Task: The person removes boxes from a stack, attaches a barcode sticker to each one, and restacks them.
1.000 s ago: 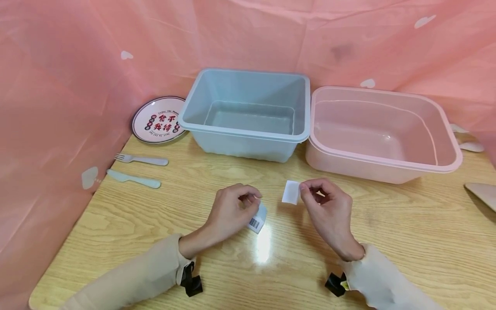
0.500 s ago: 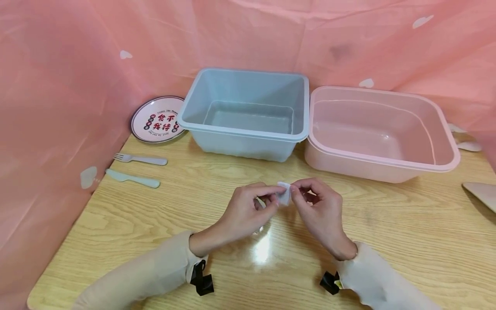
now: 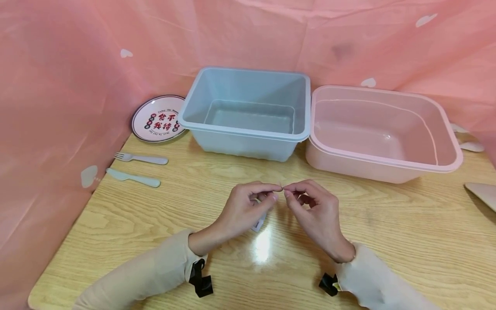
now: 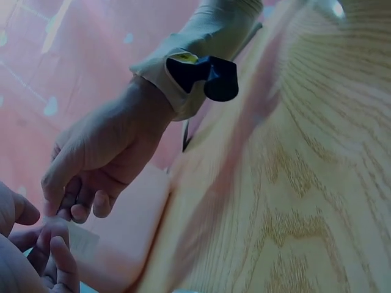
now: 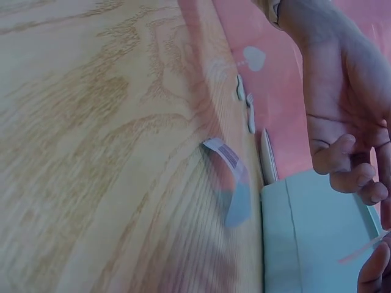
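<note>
Hands [image 3: 248,209] [image 3: 315,209] pinching thin sheet [image 5: 365,249]

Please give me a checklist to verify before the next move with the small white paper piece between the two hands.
1. Both hands pinch the white piece: left hand and right hand meet at fingertips: ok.
2. Piece visible from the head view: edge-on, nearly hidden: cannot tell.
3. Barcode label lies on the table, under the left hand: ok.
4. Blue tub empty: ok.
5. Pink tub empty: ok.
6. Firm grip on the piece: cannot tell.
</note>
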Demonstrator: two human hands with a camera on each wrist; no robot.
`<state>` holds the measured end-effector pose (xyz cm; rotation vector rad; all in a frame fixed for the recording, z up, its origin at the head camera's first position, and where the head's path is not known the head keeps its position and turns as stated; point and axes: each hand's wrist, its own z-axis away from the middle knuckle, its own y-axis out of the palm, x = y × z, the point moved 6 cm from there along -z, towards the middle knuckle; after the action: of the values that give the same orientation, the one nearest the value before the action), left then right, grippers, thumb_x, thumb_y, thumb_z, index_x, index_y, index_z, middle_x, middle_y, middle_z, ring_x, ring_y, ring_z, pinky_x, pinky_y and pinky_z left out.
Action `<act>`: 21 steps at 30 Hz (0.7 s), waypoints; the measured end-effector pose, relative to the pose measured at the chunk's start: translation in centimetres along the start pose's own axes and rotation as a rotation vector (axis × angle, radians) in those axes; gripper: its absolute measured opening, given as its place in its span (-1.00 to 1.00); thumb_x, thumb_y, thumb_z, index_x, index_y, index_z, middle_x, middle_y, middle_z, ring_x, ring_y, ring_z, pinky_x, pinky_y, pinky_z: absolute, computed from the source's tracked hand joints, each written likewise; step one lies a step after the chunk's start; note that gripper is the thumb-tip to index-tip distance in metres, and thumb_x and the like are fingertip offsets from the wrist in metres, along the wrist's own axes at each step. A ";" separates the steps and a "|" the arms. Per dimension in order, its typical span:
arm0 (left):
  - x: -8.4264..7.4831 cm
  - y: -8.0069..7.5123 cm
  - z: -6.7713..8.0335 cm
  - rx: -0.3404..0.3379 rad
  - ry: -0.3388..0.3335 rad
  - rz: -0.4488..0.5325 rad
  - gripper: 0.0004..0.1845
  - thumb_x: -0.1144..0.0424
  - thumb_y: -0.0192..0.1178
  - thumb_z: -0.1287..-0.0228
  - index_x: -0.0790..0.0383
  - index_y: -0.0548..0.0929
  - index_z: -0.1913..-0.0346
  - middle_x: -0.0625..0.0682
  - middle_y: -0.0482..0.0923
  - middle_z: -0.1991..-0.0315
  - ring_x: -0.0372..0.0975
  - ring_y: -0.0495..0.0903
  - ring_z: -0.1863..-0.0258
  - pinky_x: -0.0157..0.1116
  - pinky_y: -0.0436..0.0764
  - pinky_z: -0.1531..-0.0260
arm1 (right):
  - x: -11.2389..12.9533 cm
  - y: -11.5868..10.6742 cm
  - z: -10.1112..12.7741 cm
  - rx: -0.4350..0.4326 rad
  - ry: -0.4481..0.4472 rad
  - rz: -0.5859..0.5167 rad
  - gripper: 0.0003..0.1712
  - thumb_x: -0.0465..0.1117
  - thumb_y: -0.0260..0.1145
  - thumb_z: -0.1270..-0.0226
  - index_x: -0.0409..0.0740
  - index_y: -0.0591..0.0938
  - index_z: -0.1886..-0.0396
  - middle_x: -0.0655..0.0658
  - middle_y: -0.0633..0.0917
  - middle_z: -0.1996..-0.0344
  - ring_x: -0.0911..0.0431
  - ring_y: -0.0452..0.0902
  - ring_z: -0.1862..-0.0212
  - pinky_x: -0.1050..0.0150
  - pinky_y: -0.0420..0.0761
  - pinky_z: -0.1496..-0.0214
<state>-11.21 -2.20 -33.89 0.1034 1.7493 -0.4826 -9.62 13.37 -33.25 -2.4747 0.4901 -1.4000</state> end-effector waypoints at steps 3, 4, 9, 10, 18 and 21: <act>0.2 0.0 -0.1 0.005 -0.028 0.043 -0.79 0.32 0.21 -0.30 0.31 0.72 0.07 0.18 0.69 0.32 -0.26 0.60 0.42 -0.44 0.58 0.43 | 0.2 0.1 0.1 -0.002 -0.021 0.001 -0.84 -0.50 0.36 -0.10 -0.23 0.73 0.35 -0.10 0.69 0.44 0.35 0.50 0.38 0.58 0.52 0.41; 0.2 0.0 -0.1 0.003 -0.036 0.053 -0.79 0.32 0.21 -0.30 0.31 0.73 0.08 0.18 0.69 0.31 -0.27 0.60 0.42 -0.45 0.57 0.43 | 0.3 0.1 0.2 -0.003 -0.032 -0.001 -0.83 -0.50 0.37 -0.08 -0.23 0.73 0.34 -0.10 0.69 0.43 0.35 0.51 0.38 0.58 0.52 0.42; 0.4 0.2 -0.2 0.001 -0.047 0.121 -0.80 0.34 0.24 -0.28 0.36 0.72 0.11 0.21 0.71 0.28 -0.30 0.62 0.41 -0.41 0.62 0.40 | 0.7 0.2 0.2 -0.021 -0.113 -0.014 -0.76 -0.55 0.41 0.02 -0.26 0.72 0.32 -0.12 0.69 0.43 0.31 0.52 0.41 0.58 0.48 0.48; 0.4 0.2 -0.3 -0.002 -0.050 0.134 -0.80 0.35 0.24 -0.27 0.37 0.71 0.11 0.21 0.71 0.29 -0.29 0.62 0.41 -0.41 0.62 0.40 | 0.7 0.2 0.2 -0.026 -0.128 -0.017 -0.75 -0.55 0.41 0.04 -0.26 0.72 0.32 -0.12 0.69 0.43 0.30 0.52 0.42 0.57 0.48 0.50; 0.9 0.2 -0.4 -0.038 -0.085 0.189 -0.85 0.38 0.27 -0.23 0.38 0.74 0.19 0.22 0.72 0.27 -0.36 0.59 0.42 -0.45 0.58 0.41 | 1.1 0.3 0.1 -0.044 -0.191 -0.031 -0.71 -0.59 0.42 0.13 -0.22 0.71 0.38 -0.10 0.69 0.44 0.26 0.51 0.45 0.55 0.45 0.55; 1.0 -0.1 -0.4 -0.065 -0.067 0.157 -0.87 0.38 0.30 -0.21 0.35 0.76 0.22 0.18 0.71 0.30 -0.36 0.58 0.41 -0.44 0.59 0.38 | 1.0 0.3 0.1 -0.027 -0.218 -0.026 -0.71 -0.57 0.41 0.14 -0.21 0.69 0.39 -0.09 0.68 0.45 0.24 0.50 0.46 0.54 0.45 0.55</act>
<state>-11.82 -2.38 -34.75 0.1754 1.6749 -0.3109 -9.10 12.68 -32.63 -2.6240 0.4334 -1.1210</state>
